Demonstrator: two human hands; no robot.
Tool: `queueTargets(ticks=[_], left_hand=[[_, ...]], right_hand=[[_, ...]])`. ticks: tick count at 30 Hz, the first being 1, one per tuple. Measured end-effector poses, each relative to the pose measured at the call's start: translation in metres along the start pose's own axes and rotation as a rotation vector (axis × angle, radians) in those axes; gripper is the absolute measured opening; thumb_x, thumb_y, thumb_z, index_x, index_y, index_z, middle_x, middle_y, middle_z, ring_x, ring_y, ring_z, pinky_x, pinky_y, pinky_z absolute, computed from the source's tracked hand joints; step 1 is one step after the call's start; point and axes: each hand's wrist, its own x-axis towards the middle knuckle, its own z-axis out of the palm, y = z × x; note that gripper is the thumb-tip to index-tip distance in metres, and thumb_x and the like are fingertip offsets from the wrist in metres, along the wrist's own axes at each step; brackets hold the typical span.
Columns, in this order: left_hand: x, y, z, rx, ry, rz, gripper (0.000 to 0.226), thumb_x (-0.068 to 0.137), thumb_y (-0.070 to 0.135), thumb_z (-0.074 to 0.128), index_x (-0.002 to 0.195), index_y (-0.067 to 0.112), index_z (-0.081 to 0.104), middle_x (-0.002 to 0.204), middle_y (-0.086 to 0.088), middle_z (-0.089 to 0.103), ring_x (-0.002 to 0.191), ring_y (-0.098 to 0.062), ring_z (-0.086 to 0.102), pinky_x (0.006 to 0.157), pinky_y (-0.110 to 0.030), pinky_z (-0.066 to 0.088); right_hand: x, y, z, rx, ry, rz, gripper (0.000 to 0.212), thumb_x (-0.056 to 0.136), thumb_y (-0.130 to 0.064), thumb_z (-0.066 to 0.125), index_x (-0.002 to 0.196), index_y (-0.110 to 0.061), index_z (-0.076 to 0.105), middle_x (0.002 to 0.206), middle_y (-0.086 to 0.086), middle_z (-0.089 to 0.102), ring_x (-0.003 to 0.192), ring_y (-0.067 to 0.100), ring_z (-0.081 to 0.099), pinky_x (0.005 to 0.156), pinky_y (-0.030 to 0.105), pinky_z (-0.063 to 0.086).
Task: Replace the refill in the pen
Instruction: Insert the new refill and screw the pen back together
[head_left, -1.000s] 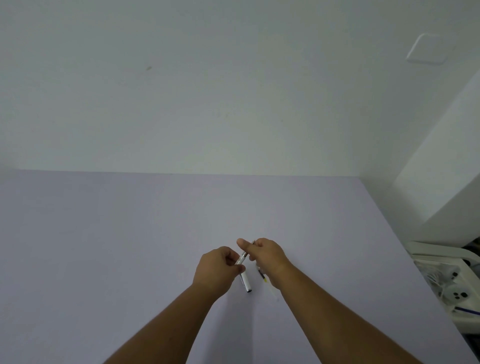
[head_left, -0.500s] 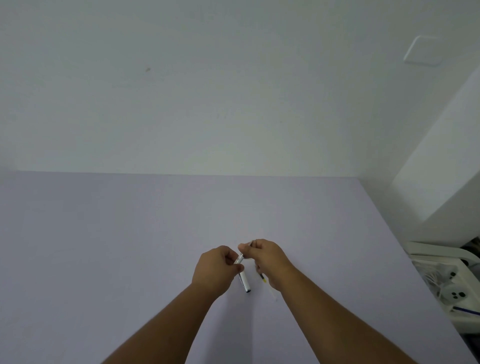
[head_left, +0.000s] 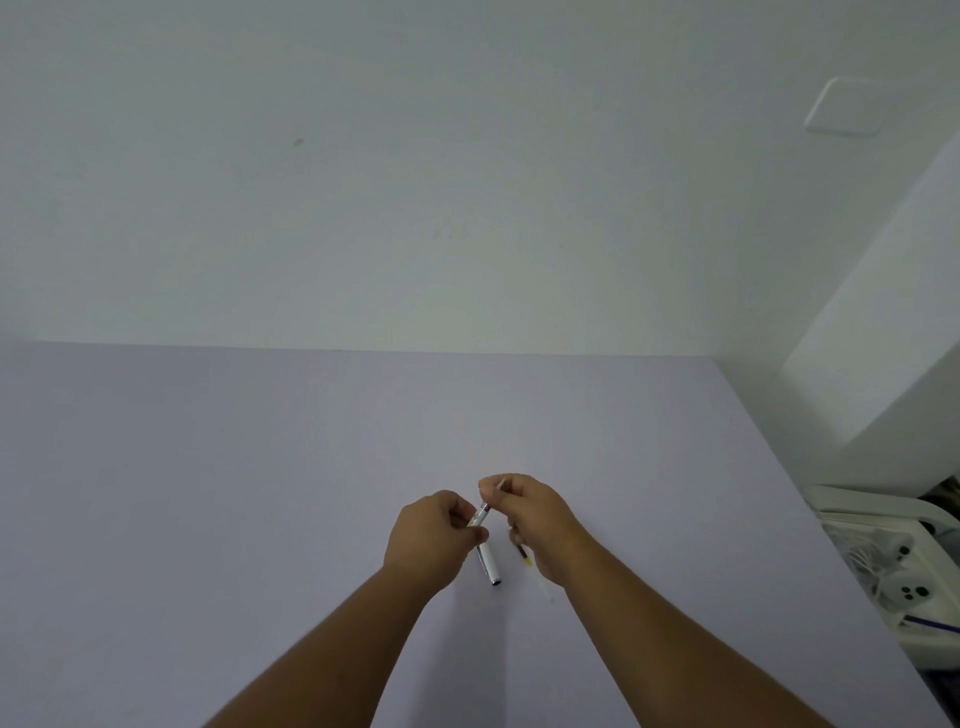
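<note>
My left hand (head_left: 431, 540) grips a silver pen barrel (head_left: 479, 519), tilted with its open end up and to the right. My right hand (head_left: 530, 512) pinches a thin refill (head_left: 500, 486) just above that open end; its lower part is hidden by my fingers. A second silver pen piece (head_left: 491, 566) lies on the lilac table (head_left: 208, 493) below my left hand. Another thin refill (head_left: 527, 558) with a yellowish band lies on the table under my right wrist, partly hidden.
A white wall rises behind the table's far edge. To the right, past the table edge, stands a white bin (head_left: 883, 566) with small white items and a blue pen (head_left: 932, 623). A white cabinet (head_left: 893, 338) stands at the back right.
My right hand has lifted slightly up and to the right, drawing the thin refill farther out above the barrel's open end. My left hand has stayed almost still.
</note>
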Motion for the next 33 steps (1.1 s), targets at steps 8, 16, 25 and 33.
queueTargets(ticks=[8,16,25,33], left_hand=[[-0.001,0.000,0.003,0.019,0.007,0.005,0.012,0.079,0.024,0.073,0.082,0.022,0.062,0.067,0.010,0.057,0.058,-0.004,0.051,0.053,-0.017,0.037],[0.000,0.001,0.004,-0.002,-0.002,-0.002,0.015,0.078,0.022,0.074,0.075,0.025,0.059,0.068,0.009,0.058,0.059,-0.005,0.052,0.053,-0.017,0.037],[0.000,0.001,0.009,0.079,0.063,0.000,0.010,0.082,0.023,0.070,0.084,0.021,0.060,0.071,0.007,0.059,0.063,-0.010,0.054,0.055,-0.018,0.041],[0.004,-0.001,0.006,-0.127,-0.068,-0.101,0.021,0.076,0.027,0.076,0.091,0.022,0.062,0.078,0.007,0.063,0.068,-0.007,0.057,0.059,-0.019,0.046]], right_hand=[[0.002,0.001,-0.003,-0.040,0.024,0.024,0.026,0.084,-0.039,0.066,0.082,-0.013,0.062,0.083,-0.002,0.058,0.066,0.013,0.043,0.060,0.025,0.039],[0.002,-0.001,-0.001,-0.120,0.087,0.077,0.043,0.083,-0.048,0.063,0.091,-0.006,0.063,0.082,-0.001,0.058,0.069,0.015,0.046,0.060,0.026,0.041],[0.007,-0.001,-0.001,-0.021,0.058,0.039,0.013,0.087,-0.021,0.065,0.077,-0.014,0.065,0.082,0.004,0.066,0.060,0.011,0.048,0.057,0.022,0.039],[0.013,-0.004,-0.004,-0.057,0.048,0.004,0.010,0.087,-0.018,0.066,0.077,-0.017,0.068,0.082,0.000,0.067,0.071,0.013,0.055,0.059,0.023,0.042]])
